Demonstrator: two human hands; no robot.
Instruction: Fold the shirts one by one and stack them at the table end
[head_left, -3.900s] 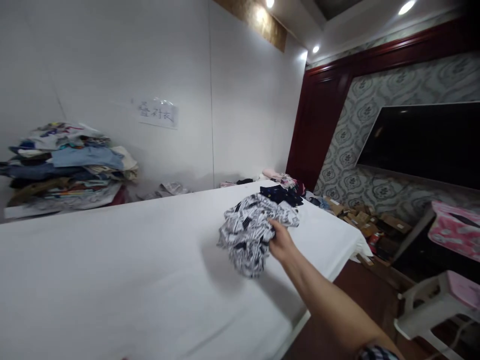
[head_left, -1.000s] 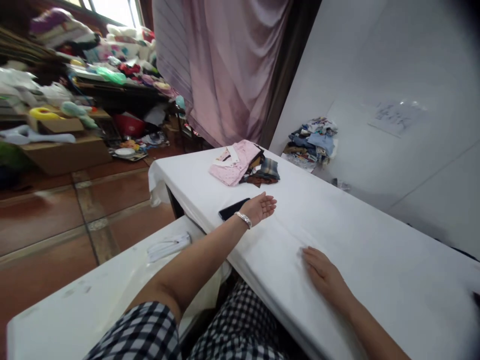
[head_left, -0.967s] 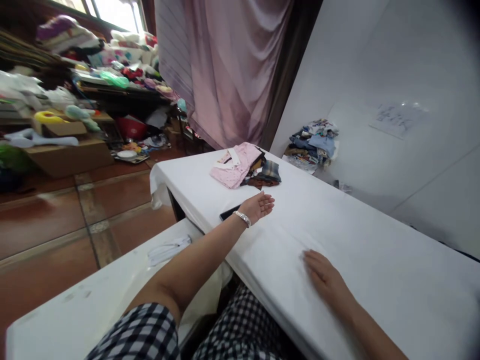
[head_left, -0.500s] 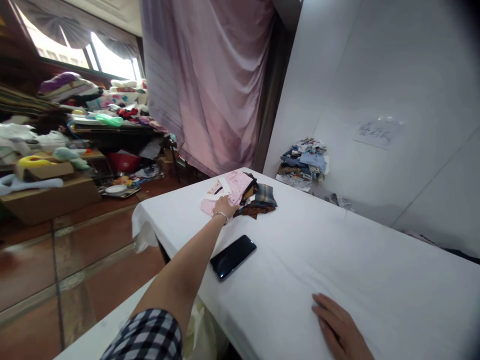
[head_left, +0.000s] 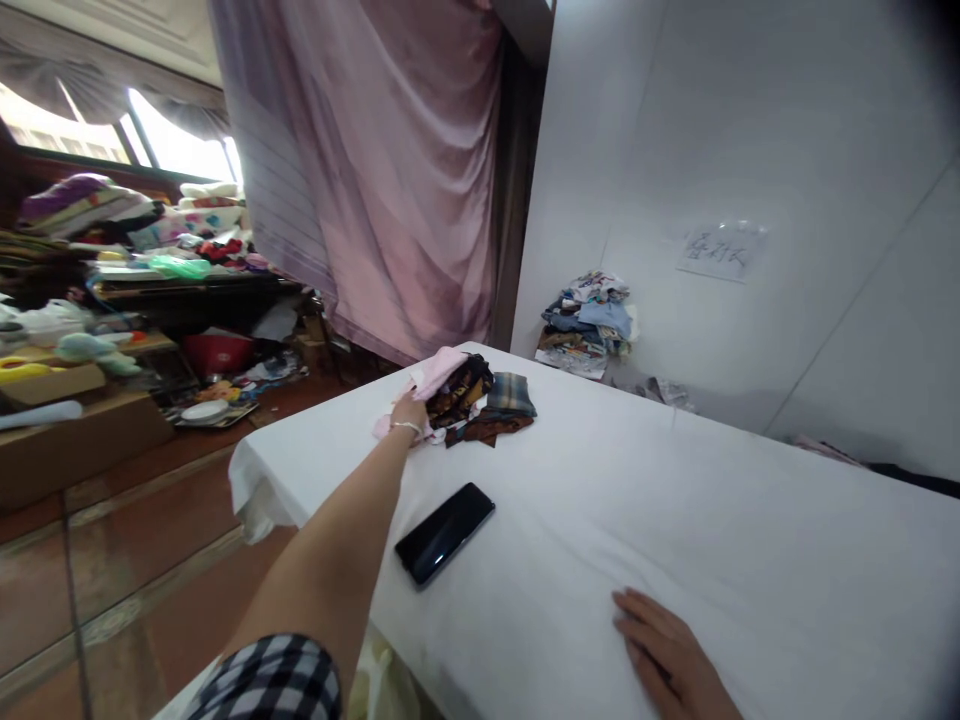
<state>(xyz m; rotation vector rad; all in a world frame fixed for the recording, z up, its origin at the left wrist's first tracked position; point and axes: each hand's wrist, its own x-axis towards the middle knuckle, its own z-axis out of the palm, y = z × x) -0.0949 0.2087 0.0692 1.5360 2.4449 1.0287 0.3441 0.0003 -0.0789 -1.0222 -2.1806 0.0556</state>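
My left hand (head_left: 409,412) reaches across the white-covered table (head_left: 600,480), its fingers closed on a pink garment (head_left: 439,372) that is partly raised and folded back. Beneath and beside the pink piece lies a dark patterned cloth (head_left: 459,395). To its right are a folded plaid cloth (head_left: 511,393) and a rust-brown cloth (head_left: 491,428). My right hand (head_left: 667,645) rests flat on the tabletop near the front, holding nothing. Between my left forearm and the right hand lies a black smartphone (head_left: 446,533), screen up. The fingertips of my left hand are partly hidden by the fabric.
A tall pile of clothes (head_left: 592,315) stands past the table's far edge, by the white wall (head_left: 720,130). A pink curtain (head_left: 390,180) hangs behind the table. To the left, cardboard boxes (head_left: 82,435) and heaped household things crowd the tiled floor (head_left: 172,570).
My left hand has lifted and turned back the pink garment, so more of the dark patterned cloth shows. My right hand stays on the table. The camera view has shifted slightly right.
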